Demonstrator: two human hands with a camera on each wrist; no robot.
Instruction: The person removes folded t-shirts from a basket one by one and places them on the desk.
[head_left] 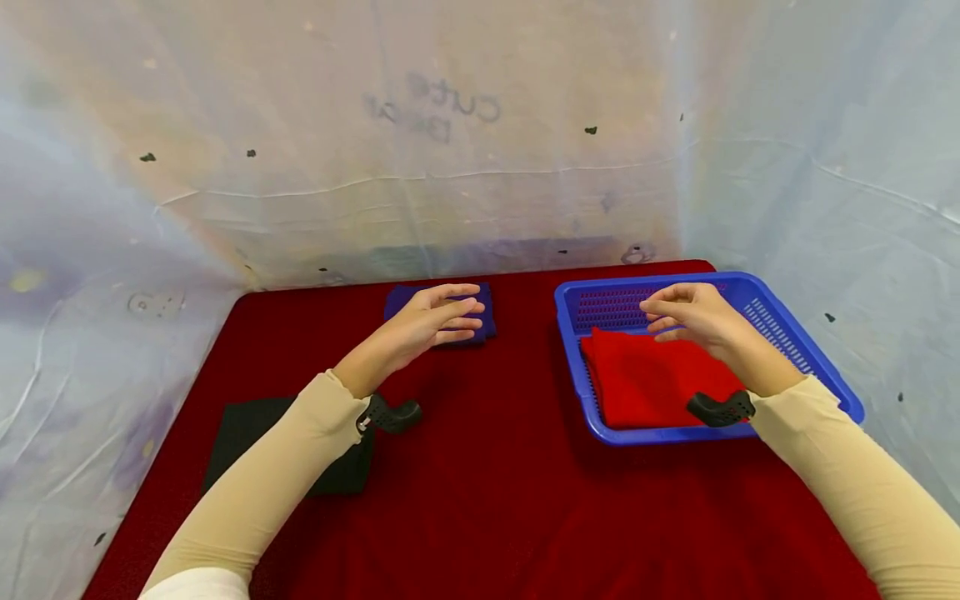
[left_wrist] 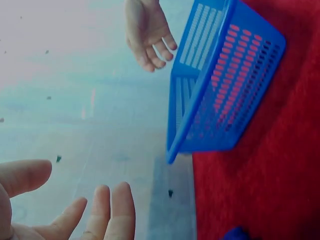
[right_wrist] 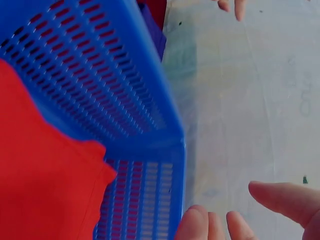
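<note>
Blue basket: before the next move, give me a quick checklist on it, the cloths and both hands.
1. Blue basket upright on the red table cover: ok.
2. Red cloth within the basket's walls: ok, it lies inside.
3. Left hand holding nothing: ok, no cloth in its fingers.
4. Right hand holding nothing: ok, fingers loosely bent.
5. Blue cloth in full sight from the head view: not ok, the left hand hides part of it.
6. Black cloth fully flat underneath: cannot tell, the left sleeve covers part of it.
</note>
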